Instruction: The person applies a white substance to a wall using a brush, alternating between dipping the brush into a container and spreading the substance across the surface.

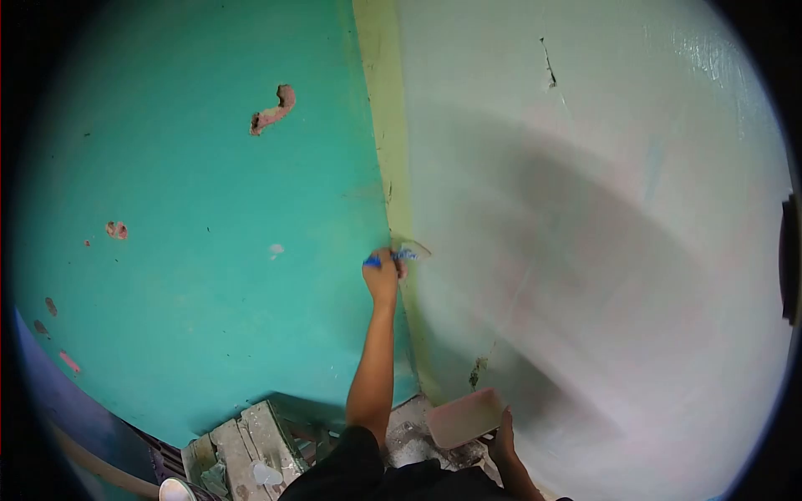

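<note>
My left hand (383, 271) is closed around a paintbrush (406, 254) with a blue handle. Its bristle end points right and lies against or very near the whitish wall (585, 250), just past the yellow-green corner strip (386, 108). Low on the right, my right hand (503, 438) grips the edge of a shallow rectangular tray (465, 419), pinkish white inside; the fingers under it are partly hidden. A green wall (209, 167) fills the left side.
Below left stands a worn, paint-spotted wooden bench (242, 447) with a small whitish container (266, 474) on it. A white bucket (175, 489) is at the bottom edge. Chipped plaster (274, 110) marks the green wall; a crack (548, 65) runs down the white one.
</note>
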`<state>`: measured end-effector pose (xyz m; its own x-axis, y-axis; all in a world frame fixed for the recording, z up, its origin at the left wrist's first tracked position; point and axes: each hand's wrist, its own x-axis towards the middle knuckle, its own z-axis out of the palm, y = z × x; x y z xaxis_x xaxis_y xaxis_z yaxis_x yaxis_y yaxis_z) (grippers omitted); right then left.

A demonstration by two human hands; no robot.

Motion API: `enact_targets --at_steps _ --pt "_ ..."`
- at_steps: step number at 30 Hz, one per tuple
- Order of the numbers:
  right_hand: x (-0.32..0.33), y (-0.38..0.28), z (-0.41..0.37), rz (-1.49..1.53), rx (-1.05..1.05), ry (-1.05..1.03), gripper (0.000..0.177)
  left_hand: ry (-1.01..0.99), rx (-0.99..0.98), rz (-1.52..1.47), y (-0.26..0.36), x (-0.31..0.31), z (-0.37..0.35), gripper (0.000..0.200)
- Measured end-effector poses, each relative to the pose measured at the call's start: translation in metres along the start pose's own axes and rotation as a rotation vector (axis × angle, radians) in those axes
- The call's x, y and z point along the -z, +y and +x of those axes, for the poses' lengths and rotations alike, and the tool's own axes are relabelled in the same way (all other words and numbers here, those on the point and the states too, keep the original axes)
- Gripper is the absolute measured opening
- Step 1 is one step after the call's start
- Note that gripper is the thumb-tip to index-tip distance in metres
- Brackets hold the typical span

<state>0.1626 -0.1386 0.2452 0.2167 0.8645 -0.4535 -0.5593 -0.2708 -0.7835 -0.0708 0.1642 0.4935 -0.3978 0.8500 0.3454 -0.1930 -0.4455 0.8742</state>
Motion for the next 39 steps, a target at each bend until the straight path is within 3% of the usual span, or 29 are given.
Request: enact_targets --at_steps 3,5,9,14,18,21,26,34,36,39 --pt "0.005 0.011 0.009 0.022 -0.028 -0.040 0.068 -0.084 -0.283 0.149 0.091 -0.041 0.030 0.034" --pt "-0.003 0.009 0.001 0.040 -0.035 -0.038 0.075 -0.129 -0.374 0.218 0.164 -0.071 0.057 0.035" --pt "-0.019 0.004 -0.008 0.018 -0.046 -0.013 0.068 -0.137 -0.490 0.286 0.305 -0.131 0.131 0.031" --pt "-0.027 -0.002 -0.016 -0.005 -0.031 -0.073 0.061 -0.198 -0.461 -0.010 0.447 -0.169 0.155 0.025" --pt "-0.019 0.011 -0.003 0.007 -0.057 -0.047 0.063 -0.300 -0.526 -0.394 0.467 -0.183 0.171 0.027" --pt "-0.016 0.014 -0.001 0.014 -0.027 -0.078 0.065 -0.350 -0.468 -0.552 0.428 -0.185 0.174 0.026" --pt "-0.015 0.010 -0.005 0.001 -0.096 -0.051 0.066 -0.152 -0.464 -0.621 0.292 -0.157 0.130 0.027" --pt "-0.029 -0.008 -0.023 0.000 -0.173 0.029 0.072 0.141 -0.064 -0.282 0.041 -0.043 0.002 0.032" --pt "-0.025 -0.006 -0.020 -0.007 -0.169 0.012 0.071 0.180 0.030 -0.149 0.002 -0.017 -0.027 0.032" --pt "-0.016 0.005 -0.006 -0.028 -0.086 -0.058 0.070 0.081 0.085 -0.098 -0.022 0.003 -0.041 0.029"
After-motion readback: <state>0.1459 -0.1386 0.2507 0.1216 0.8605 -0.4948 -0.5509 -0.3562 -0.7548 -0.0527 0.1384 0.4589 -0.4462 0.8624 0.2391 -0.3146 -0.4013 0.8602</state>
